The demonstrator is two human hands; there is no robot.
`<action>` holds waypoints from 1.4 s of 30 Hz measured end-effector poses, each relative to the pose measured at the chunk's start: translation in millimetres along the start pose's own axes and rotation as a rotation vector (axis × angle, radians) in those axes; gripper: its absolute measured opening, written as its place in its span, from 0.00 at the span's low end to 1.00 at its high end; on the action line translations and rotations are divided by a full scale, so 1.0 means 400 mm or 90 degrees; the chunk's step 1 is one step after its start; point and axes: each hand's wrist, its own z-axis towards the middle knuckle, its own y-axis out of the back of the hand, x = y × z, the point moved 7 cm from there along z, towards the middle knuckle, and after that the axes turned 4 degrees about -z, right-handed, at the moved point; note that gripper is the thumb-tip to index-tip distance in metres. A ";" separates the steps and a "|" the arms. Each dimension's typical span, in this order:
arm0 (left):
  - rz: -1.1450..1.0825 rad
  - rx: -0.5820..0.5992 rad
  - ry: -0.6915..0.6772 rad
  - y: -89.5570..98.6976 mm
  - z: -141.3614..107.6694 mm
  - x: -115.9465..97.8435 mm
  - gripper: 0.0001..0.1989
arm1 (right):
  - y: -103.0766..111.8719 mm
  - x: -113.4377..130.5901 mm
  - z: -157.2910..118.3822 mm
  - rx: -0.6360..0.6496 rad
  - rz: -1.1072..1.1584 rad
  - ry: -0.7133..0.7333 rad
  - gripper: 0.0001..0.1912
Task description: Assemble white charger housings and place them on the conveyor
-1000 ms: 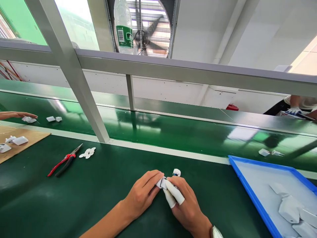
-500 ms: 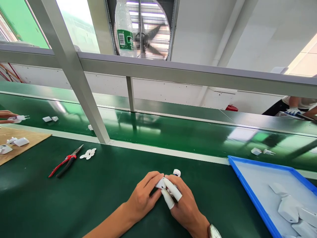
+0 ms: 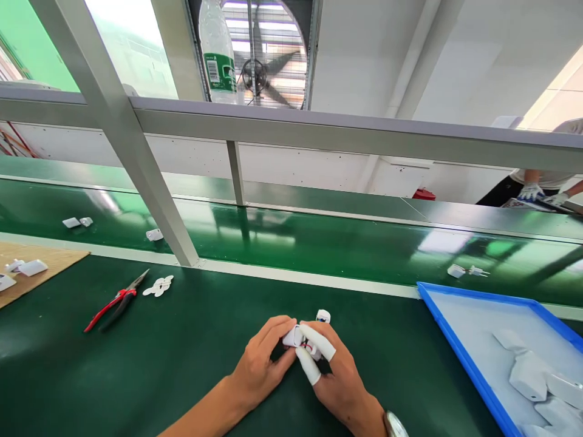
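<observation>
My left hand (image 3: 262,358) is closed, its thumb and fingers pinching a small white plastic housing (image 3: 292,336) above the green worktop. My right hand (image 3: 339,370) wears white finger cots on thumb and index finger. Between those two fingers is a small white part (image 3: 313,350), largely covered by them, and thin red wire runs between it and the housing. Just beyond my right hand lies another small white piece (image 3: 323,315), partly hidden by the knuckles.
Red-and-black pliers (image 3: 117,301) and flat white pieces (image 3: 158,286) lie left. A blue-rimmed tray (image 3: 460,358) with white housings stands right. Beyond a pale rail, a green belt (image 3: 319,243) carries white plug parts (image 3: 467,271). A gloved person's hand (image 3: 531,192) shows far right.
The housing has turned a little in my left hand, so more of it and the red wire show. White parts on the belt have shifted left. Another person's hand has left view at left.
</observation>
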 end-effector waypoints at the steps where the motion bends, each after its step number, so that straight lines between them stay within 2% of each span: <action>1: 0.000 -0.001 0.000 0.001 0.001 0.000 0.19 | 0.002 -0.005 -0.002 -0.009 0.004 -0.012 0.25; 4: -0.002 -0.002 0.000 0.001 -0.001 0.000 0.19 | 0.001 -0.009 -0.008 -0.016 0.007 -0.016 0.25; 11: -0.020 0.012 -0.015 -0.001 -0.006 -0.011 0.20 | -0.010 0.011 0.001 0.048 0.029 0.006 0.22; 18: -0.037 0.023 0.001 -0.001 -0.003 0.001 0.21 | -0.002 0.023 0.000 0.028 -0.047 0.067 0.31; 25: -0.040 0.034 0.001 -0.006 -0.009 -0.003 0.21 | 0.003 0.030 -0.002 0.028 -0.042 0.052 0.27; 27: -0.049 0.035 0.031 -0.007 -0.007 0.002 0.21 | 0.010 0.010 -0.002 0.009 0.004 -0.013 0.25; 30: -0.077 0.032 0.072 -0.008 -0.003 0.010 0.21 | 0.007 -0.047 -0.013 -0.005 0.098 -0.201 0.16; 32: -0.071 0.026 0.055 -0.006 -0.002 0.007 0.20 | -0.011 -0.082 -0.026 0.005 0.197 -0.327 0.12; 34: -0.035 0.021 0.015 -0.003 -0.001 -0.003 0.20 | -0.041 -0.100 -0.039 0.034 0.322 -0.413 0.11; 38: 0.025 0.007 -0.038 0.001 -0.002 -0.019 0.23 | -0.083 -0.110 -0.052 0.045 0.502 -0.478 0.13; 42: 0.016 0.003 -0.052 0.003 0.001 -0.023 0.21 | -0.090 -0.102 -0.048 0.051 0.518 -0.457 0.13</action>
